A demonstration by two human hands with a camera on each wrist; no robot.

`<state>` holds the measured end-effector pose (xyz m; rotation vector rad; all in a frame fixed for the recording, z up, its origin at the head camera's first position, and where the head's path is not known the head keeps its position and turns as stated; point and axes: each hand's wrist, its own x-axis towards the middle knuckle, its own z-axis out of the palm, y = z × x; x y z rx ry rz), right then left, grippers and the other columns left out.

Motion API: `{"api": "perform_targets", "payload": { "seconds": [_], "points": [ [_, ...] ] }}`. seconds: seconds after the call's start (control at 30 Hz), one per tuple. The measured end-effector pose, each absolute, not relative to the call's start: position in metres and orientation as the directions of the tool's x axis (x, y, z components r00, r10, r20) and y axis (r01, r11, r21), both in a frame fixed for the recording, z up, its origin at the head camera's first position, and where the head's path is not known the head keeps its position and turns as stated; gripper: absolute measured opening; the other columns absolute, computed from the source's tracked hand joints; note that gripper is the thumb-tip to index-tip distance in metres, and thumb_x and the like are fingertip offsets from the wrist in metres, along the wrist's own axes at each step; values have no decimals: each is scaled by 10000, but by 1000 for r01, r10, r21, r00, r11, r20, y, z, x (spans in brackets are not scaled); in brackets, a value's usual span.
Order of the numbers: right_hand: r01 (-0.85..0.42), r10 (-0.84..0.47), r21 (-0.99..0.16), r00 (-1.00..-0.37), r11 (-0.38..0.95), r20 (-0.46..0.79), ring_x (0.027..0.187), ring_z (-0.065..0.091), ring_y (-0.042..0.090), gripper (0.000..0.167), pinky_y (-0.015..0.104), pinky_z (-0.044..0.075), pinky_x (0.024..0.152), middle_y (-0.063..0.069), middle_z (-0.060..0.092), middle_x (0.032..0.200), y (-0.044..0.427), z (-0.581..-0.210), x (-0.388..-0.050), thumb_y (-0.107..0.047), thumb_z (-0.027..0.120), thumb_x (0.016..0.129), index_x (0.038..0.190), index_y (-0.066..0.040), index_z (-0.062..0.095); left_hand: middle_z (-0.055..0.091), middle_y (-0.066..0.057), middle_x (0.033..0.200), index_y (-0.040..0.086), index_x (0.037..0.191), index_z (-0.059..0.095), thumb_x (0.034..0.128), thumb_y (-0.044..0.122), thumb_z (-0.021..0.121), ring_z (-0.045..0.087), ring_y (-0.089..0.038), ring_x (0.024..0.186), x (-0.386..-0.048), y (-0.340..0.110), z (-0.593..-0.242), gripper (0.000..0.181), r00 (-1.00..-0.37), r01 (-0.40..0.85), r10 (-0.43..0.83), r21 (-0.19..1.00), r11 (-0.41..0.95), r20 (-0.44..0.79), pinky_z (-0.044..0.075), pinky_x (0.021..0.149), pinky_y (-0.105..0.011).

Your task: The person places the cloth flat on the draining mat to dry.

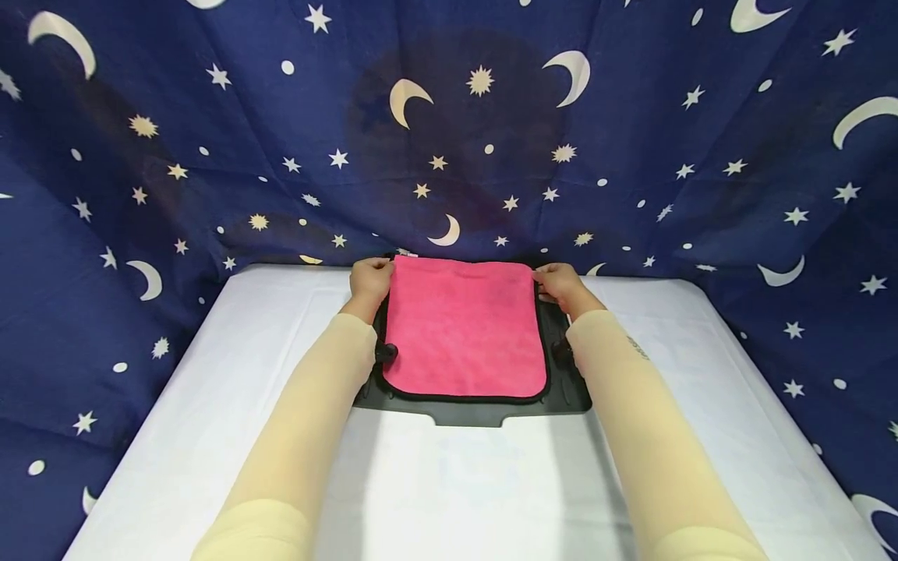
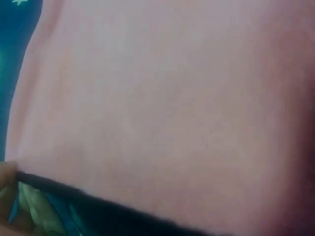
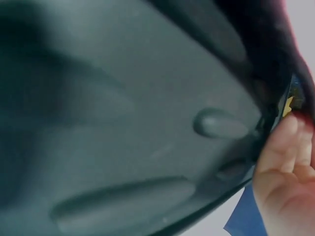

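Starry blue fabric [image 1: 491, 140] fills the upper frame; centrally, left hand [image 1: 370, 282] and right hand [image 1: 561, 286] pinch the pink cloth [image 1: 466, 331], which hides much of a dark tray [image 1: 468, 416].

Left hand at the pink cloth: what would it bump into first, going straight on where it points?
The pink cloth, whose corner the left hand pinches; past that, probably the starry curtain, though depth is hard to judge.
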<state>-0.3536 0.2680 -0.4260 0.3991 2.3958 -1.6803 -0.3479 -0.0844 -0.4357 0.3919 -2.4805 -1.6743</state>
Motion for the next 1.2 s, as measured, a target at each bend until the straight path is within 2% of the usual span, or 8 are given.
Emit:
{"api": "perform_targets", "payload": {
  "seconds": [0.1,0.2,0.37,0.57,0.73,0.9,1.07,1.2],
  "points": [
    [302,94,-899,-953,317,-287,767,520,149,208,240,518,665,87,526,937,271,-429,-354,-138,565,1026,1133,39,584,704,-109,1203,74,1213,729,1001,194,611,624,-281,1127,-349,-85,-438,271,-971,-142,-238,866,480,-27,508,944,-376],
    [298,92,-887,-954,353,-284,840,537,179,276,279,519,739,145,574,1098,268,-431,-354,-133,552,1030,1223,62,589,702,-103,1206,80,1235,711,1004,183,598,616,-299,1131,-349,-84,-440,278,-978,-154,-203,803,575,-42,500,950,-390],
    [292,111,-848,-956,441,-271,911,497,167,367,314,519,835,168,527,1318,259,-430,-353,-132,504,1048,1349,77,531,678,-131,1231,56,1262,676,998,200,542,595,-317,1152,-349,-85,-442,330,-980,-167,-189,787,593,-65,473,982,-406],
    [280,138,-826,-960,489,-244,929,487,180,315,301,504,767,119,530,1172,256,-429,-356,-155,523,1047,1249,81,576,669,-142,1225,44,1212,691,1022,311,526,598,-313,1121,-353,-82,-441,367,-974,-172,-214,860,481,-75,483,959,-418],
    [270,178,-814,-962,514,-206,961,487,199,289,282,480,712,112,530,1121,254,-430,-361,-186,540,1040,1158,66,617,718,-115,1111,65,1140,738,1006,256,619,649,-270,1002,-360,-81,-444,262,-966,-113,-259,892,437,5,526,856,-383],
    [239,200,-744,-969,624,-144,865,513,206,279,285,464,700,115,577,1033,255,-431,-358,-206,562,1020,1082,51,653,734,-107,1062,71,1078,747,971,196,651,659,-297,1001,-360,-83,-445,191,-959,-117,-279,820,559,53,511,883,-407],
    [192,170,-616,-981,764,-95,916,546,277,311,366,453,786,139,653,1012,257,-429,-355,-252,570,1004,1013,31,698,706,-125,1134,68,1106,706,959,194,633,632,-338,1083,-356,-83,-446,207,-972,-162,-234,710,685,4,486,948,-436],
    [179,127,-615,-984,768,-128,882,576,266,347,348,500,783,160,652,1007,259,-423,-354,-265,559,1016,1079,43,705,683,-158,1175,33,1127,680,993,231,564,619,-343,1103,-351,-86,-440,265,-985,-157,-166,650,744,-47,478,964,-438]
  ]
}}
